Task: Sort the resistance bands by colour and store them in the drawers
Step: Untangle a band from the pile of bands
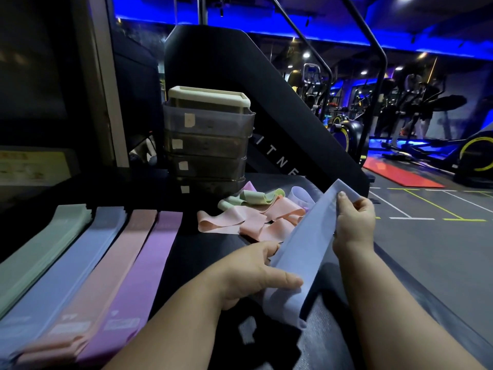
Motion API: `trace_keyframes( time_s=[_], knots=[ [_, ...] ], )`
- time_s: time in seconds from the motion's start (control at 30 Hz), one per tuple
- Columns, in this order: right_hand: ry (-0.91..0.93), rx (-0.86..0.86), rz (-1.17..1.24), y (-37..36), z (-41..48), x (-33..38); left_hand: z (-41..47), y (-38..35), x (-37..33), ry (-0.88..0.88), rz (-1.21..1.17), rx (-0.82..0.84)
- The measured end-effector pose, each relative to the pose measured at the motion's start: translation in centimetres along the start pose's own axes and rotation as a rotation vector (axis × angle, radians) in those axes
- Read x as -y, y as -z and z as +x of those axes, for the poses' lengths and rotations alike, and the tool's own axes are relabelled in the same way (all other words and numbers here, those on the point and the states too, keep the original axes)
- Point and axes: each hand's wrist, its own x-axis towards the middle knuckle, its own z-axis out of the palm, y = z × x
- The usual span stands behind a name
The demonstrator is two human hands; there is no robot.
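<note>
Blue resistance band (301, 247) is held above the right part of the dark table (213, 244), slanting between both hands. Right hand (354, 225) pinches the far, upper end, fingers (342, 198) curled over the edge. Left hand (253, 273) grips near the lower end, thumb laid flat along the face, other fingers tucked at the band's left edge. Below it the near end sags in a loose fold.

Four flat stacks lie side by side to the left: green stack (40, 252), blue stack (74, 260), pink stack (117, 257), purple stack (152, 257). Unsorted heap (256, 217) of pink, green and lilac bands sits at the foot of the drawer unit (208, 145). Its drawers look closed.

Step in hand, as I read it: flatten this band and lay it on the blue stack.
- Draw the ends apart until the two layers lie flush, and work out the near fold first.
- Carry it across above the purple and pink stacks without dragging on them.
- Line up ends and edges with the stack, second from left.
- The room light is blue-tinted, so blue and lilac read close. Compare against the stack before letting go.
</note>
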Motion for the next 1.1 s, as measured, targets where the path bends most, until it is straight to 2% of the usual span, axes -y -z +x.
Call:
trace_keyframes(
  time_s=[0.13, 0.27, 0.4, 0.53, 0.63, 0.83, 1.1],
  knots=[
    [-0.009, -0.025, -0.023, 0.3, 0.2, -0.3, -0.9, -0.1, -1.1, 0.05, -0.009, -0.011],
    [-0.098, -0.062, -0.035, 0.8, 0.5, -0.4, -2.2, 0.4, -2.0, 0.106, 0.027, -0.057],
    [-0.188, 0.007, -0.029, 0.6, -0.2, -0.6, -4.8, 0.9, -2.1, 0.157, 0.094, -0.094],
    [-0.243, 0.134, -0.041, -0.2, -1.4, -1.4, -7.6, 1.9, -1.0, 0.189, 0.235, -0.249],
    [-0.272, 0.136, -0.03, -1.1, -2.8, -0.8, -9.6, 2.7, -0.5, 0.209, 0.424, -0.381],
    [-0.288, 0.21, -0.056, -2.5, -4.2, -0.4, -12.6, 3.9, -1.2, 0.111, 0.653, -0.555],
    [-0.444, 0.398, -0.124, -7.9, -6.5, 0.9, -17.6, 8.2, -0.9, 0.053, 0.624, -0.7]
  ],
)
